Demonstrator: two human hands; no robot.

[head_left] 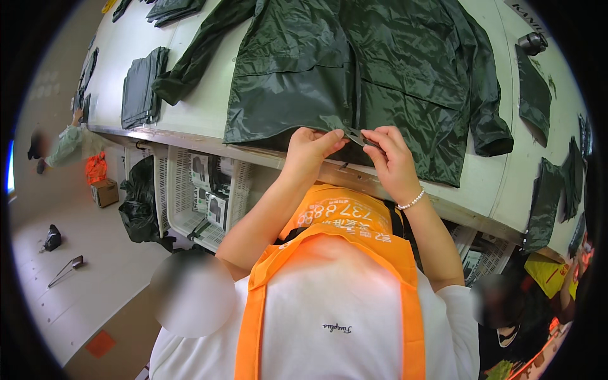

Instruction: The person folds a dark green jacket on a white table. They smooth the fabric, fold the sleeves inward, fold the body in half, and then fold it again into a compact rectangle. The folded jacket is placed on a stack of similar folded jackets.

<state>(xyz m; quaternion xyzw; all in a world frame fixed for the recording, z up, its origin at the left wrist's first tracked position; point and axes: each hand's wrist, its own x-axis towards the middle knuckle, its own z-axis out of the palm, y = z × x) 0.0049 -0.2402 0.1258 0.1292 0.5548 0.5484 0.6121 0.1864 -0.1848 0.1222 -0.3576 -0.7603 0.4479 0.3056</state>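
I saw the green jacket (291, 82) lying on the counter (202, 120), its bottom edge pinched in the grip of the left hand (310, 148), while the right hand (395, 161) pinched what looked like metal snips (358, 137), so close that 1 slip might have made a hole.

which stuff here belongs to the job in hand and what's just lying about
In use:
dark green jacket, its hem pinched by the left hand
small metal tool, held in the right hand
white table under the jacket

Apparently just lying about:
folded dark green garment, left
black plastic bag
cardboard box
orange bag
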